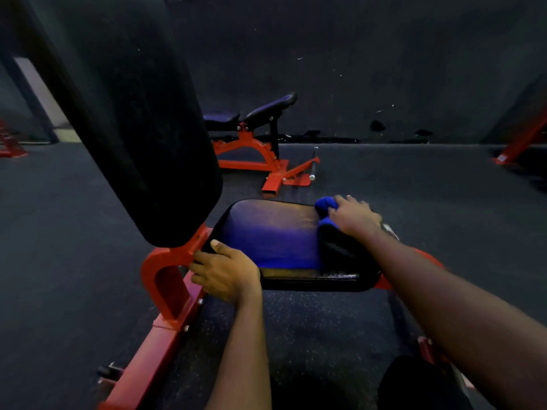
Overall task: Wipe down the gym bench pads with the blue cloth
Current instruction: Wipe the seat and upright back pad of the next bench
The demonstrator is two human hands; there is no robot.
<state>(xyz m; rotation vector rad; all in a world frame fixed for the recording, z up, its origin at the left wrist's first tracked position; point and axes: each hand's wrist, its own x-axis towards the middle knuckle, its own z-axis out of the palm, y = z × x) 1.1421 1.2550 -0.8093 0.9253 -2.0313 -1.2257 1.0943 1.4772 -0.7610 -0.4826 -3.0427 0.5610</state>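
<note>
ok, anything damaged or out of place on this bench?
The seat pad looks worn: its near edge shows a scuffed, flaky strip toward the right corner. The blue cloth is bunched under the right hand, as expected. Nothing else stands out.

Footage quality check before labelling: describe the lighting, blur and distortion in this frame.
Head view: dim, blue-violet sheen on the black cushioned seat pad; head view: the upright black back pad near the lens is soft, featureless; head view: edges bow from the wide angle, yet the right hand on the bunched blue cloth and the left hand look fairly sharp.
</note>
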